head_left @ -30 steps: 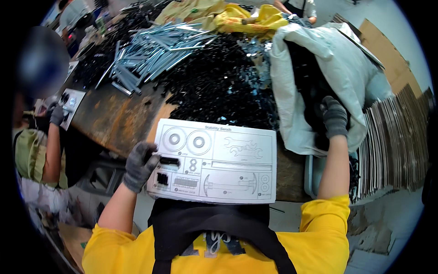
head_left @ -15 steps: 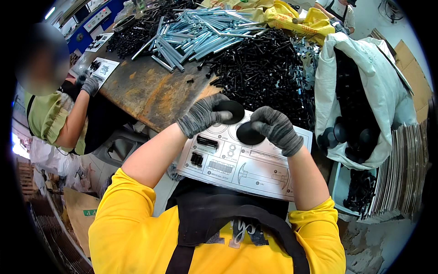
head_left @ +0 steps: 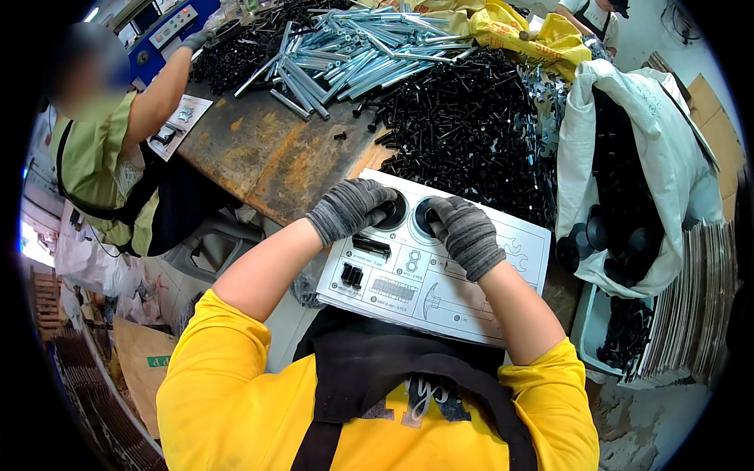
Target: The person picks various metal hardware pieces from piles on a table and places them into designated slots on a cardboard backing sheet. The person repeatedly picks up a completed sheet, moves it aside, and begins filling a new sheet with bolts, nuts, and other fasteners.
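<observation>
Grey knit gloves covered both my hands as they worked on the white printed card (head_left: pixel 471 302) that lay at the near edge of the rusty brown worktable (head_left: pixel 259 157). My left hand (head_left: pixel 349 208) was curled down over a black round wheel (head_left: pixel 393 210) seated on the card's upper left circle, fingers closed on it. My right hand (head_left: pixel 465 235) pressed on a second black wheel (head_left: pixel 422 216) just beside the first, fingers bent around its rim. Lower on the card, small black parts (head_left: pixel 371 247) sat in their printed outlines. Beyond the card spread a heap of black bolts (head_left: pixel 463 110), and farther still a pile of silver metal rods (head_left: pixel 353 51). To the card's right stood a white sack (head_left: pixel 667 149) holding more black wheels. Left of the card, across the table's corner, another person in a green shirt reached a gloved hand (head_left: pixel 196 38) toward the far side.
</observation>
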Available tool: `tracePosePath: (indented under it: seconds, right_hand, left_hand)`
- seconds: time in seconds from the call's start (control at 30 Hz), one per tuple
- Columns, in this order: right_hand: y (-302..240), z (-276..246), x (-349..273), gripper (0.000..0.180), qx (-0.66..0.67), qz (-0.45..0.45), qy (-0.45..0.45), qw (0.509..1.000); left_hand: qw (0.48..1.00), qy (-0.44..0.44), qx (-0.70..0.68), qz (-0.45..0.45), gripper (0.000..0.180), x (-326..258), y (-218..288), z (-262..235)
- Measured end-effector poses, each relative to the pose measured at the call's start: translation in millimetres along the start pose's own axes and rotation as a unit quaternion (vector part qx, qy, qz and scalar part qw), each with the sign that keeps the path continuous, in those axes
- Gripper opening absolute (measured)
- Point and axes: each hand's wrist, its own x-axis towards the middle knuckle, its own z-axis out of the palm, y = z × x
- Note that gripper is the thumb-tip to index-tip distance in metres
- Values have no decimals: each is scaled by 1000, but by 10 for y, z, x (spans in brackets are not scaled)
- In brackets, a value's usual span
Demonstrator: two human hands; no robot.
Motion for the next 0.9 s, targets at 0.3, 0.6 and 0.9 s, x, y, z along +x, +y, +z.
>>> tracePosePath:
  seconds: [0.3,0.6,0.9]
  right_hand:
    - [109,-171,-83,39,81,21,-8,996]
    - [1205,-526,-235,26,33,81,215,973]
    - [1874,-862,328,68,-192,327,109,919]
  left_hand:
    - [997,41,-51,-34,41,76,71,-55]
    - [989,56,-103,-91,34,398,51,-108]
    - [985,88,-144,32,31,1247,435,94]
